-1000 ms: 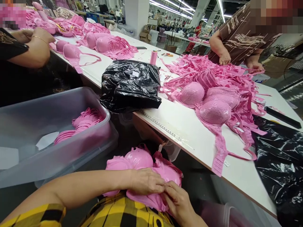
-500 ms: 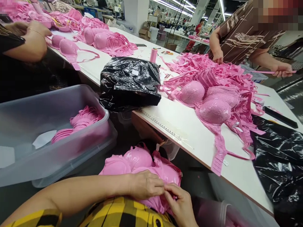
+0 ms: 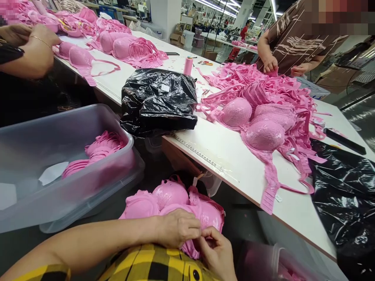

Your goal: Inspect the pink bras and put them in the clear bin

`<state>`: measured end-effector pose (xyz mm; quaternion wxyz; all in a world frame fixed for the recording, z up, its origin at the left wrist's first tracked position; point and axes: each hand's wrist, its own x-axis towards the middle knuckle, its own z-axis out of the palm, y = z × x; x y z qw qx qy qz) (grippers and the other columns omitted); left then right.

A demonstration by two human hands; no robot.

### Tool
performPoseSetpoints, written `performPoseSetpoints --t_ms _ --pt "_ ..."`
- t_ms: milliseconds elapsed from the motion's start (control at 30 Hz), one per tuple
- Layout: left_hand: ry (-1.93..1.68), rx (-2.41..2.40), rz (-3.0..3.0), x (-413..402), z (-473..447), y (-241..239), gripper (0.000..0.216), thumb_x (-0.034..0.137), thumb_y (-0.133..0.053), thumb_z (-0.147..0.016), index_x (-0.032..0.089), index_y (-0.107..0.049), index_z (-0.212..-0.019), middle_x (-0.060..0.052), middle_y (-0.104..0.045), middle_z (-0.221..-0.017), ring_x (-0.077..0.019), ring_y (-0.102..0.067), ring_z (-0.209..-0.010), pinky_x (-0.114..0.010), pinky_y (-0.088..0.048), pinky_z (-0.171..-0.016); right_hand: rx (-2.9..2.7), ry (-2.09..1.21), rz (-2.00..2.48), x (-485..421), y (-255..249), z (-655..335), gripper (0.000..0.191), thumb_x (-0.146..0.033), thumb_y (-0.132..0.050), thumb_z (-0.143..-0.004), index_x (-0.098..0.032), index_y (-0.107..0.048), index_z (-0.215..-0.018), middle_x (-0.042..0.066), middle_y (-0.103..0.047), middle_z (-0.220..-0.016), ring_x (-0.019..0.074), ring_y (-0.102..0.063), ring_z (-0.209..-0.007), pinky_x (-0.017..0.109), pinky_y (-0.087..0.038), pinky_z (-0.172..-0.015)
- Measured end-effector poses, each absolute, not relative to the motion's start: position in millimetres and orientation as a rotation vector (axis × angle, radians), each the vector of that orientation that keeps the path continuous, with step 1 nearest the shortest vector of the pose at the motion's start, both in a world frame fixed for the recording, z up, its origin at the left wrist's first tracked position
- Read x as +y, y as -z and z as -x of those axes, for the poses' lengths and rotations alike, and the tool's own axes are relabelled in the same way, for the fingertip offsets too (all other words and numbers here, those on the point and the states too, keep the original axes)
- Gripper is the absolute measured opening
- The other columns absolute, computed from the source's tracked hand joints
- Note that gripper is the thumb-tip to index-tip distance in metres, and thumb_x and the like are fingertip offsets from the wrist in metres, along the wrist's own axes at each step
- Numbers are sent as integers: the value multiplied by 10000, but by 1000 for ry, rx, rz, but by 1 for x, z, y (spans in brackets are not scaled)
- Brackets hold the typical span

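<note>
A stack of pink bras (image 3: pixel 171 197) rests on my lap at the bottom of the head view. My left hand (image 3: pixel 175 228) lies curled on the near edge of the stack, fingers pinched on the pink fabric. My right hand (image 3: pixel 215 251) meets it from the right, thumb and fingers also pinching the same pink edge. Both hands touch each other at the fingertips. My yellow and black checked sleeve (image 3: pixel 152 265) covers the lower part of the stack.
A clear plastic bin (image 3: pixel 35 156) with pink bra cups stands at my left. On the white table (image 3: pixel 222 156) lie a black plastic bag (image 3: pixel 159 101), a pile of pink bras (image 3: pixel 263 113) and more black plastic (image 3: pixel 348 195). Other people's hands work at far left and far right.
My hands have shifted slightly along the bra's edge, the right hand curling more under the left. The person at far right pulled a hand back onto the pink pile.
</note>
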<state>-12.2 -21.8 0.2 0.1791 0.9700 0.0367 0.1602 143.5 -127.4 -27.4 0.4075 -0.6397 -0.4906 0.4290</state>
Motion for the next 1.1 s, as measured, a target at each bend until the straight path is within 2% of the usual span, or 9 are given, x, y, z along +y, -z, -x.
performPoseSetpoints --t_ms 100,200,300,367,433,667,867,1000,1100 --pt "-460 415 -2614 -15 16 -6 108 129 -507 -787 172 -606 -791 -36 -623 -818 -150 -538 -737 -252 -410 -644 -1206 -1073 1656 -125 25 -147 282 -427 -616 -774 -163 -601 -678 8 -592 -557 126 -537 -448 200 -418 -411" --pt "-312 950 -2345 -1 20 -13 168 245 -543 -809 171 -610 -944 -74 -628 -961 -201 -549 -892 -304 -423 -780 -1301 -935 1708 -122 21 -151 255 -402 -612 -781 -172 -622 -669 11 -606 -577 135 -549 -495 206 -439 -456" --pt "-3 1020 -2164 18 20 -19 246 396 -595 -761 170 -629 -853 -44 -622 -806 -207 -550 -797 -291 -409 -696 -1418 -779 1690 -119 20 -151 218 -358 -595 -797 -184 -624 -668 2 -610 -582 131 -555 -512 201 -437 -477" --pt "179 849 -2078 29 18 -20 270 434 -591 -740 176 -582 -659 13 -527 -604 -155 -494 -634 -249 -355 -580 -1467 -688 1671 -118 20 -148 188 -327 -596 -797 -189 -622 -672 -6 -613 -586 123 -553 -507 192 -432 -475" --pt "263 674 -1940 37 16 -18 318 412 -570 -745 176 -479 -552 49 -405 -508 -108 -390 -525 -227 -282 -501 -1494 -665 1654 -120 22 -147 164 -302 -598 -797 -191 -621 -680 -11 -619 -594 117 -558 -507 184 -435 -479" --pt "266 752 -1547 29 7 -5 309 355 -545 -727 195 -354 -545 82 -255 -460 -77 -220 -427 -244 -163 -433 -1529 -702 1586 -123 25 -139 128 -242 -568 -824 -187 -606 -715 -6 -624 -636 116 -578 -554 181 -439 -510" --pt "112 871 -1604 20 2 -2 285 278 -508 -737 187 -331 -534 69 -249 -506 -83 -231 -500 -235 -183 -454 -1652 -701 1553 -105 9 -135 140 -212 -548 -828 -181 -570 -694 -8 -580 -614 108 -525 -529 195 -396 -504" --pt "54 915 -1644 18 -1 6 273 229 -521 -724 184 -333 -531 73 -247 -504 -81 -238 -500 -222 -204 -457 -1636 -835 1544 -94 7 -128 161 -230 -528 -820 -177 -559 -672 3 -562 -620 123 -510 -557 213 -385 -529" --pt "23 961 -1700 15 -2 4 241 200 -523 -726 176 -381 -532 66 -311 -499 -92 -304 -507 -224 -248 -486 -1534 -978 1566 -91 14 -126 179 -255 -531 -805 -172 -547 -647 12 -547 -632 138 -498 -593 230 -377 -556"
